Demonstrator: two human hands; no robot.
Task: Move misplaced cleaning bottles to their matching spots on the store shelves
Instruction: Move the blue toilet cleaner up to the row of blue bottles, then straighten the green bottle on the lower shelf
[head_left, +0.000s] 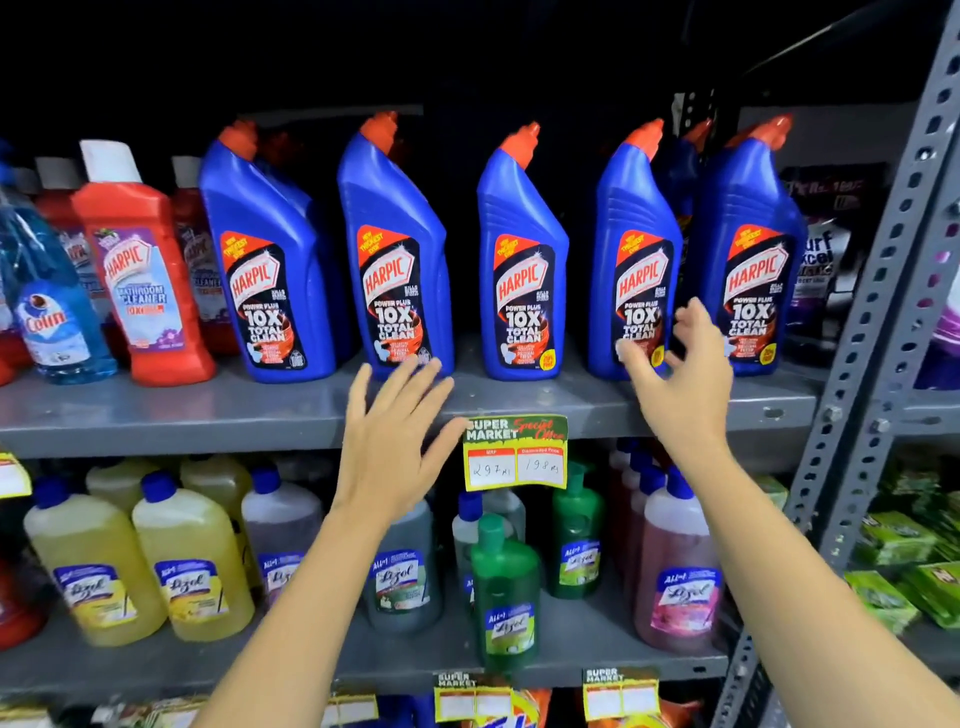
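Reaching toward the upper shelf (156, 415), both hands are seen with the grip released and nothing held. The left hand (395, 436) is spread flat, fingers extended toward 12 o'clock, just below the second blue Harpic bottle (397, 254). The right hand (680, 379) is opened with fingers curled loosely, placed in front of the gap between the fourth Harpic bottle (636, 260) and the fifth Harpic bottle (750, 260); contact cannot be confirmed. Five blue Harpic bottles are stood upright in a row. At 9 o'clock a red Harpic Bathroom Cleaner bottle (143, 270) and a blue Colin bottle (52, 312) are located. Lizol bottles (192, 566) are held on the lower shelf (395, 654). A price tag (515, 452) is fixed between the hands.
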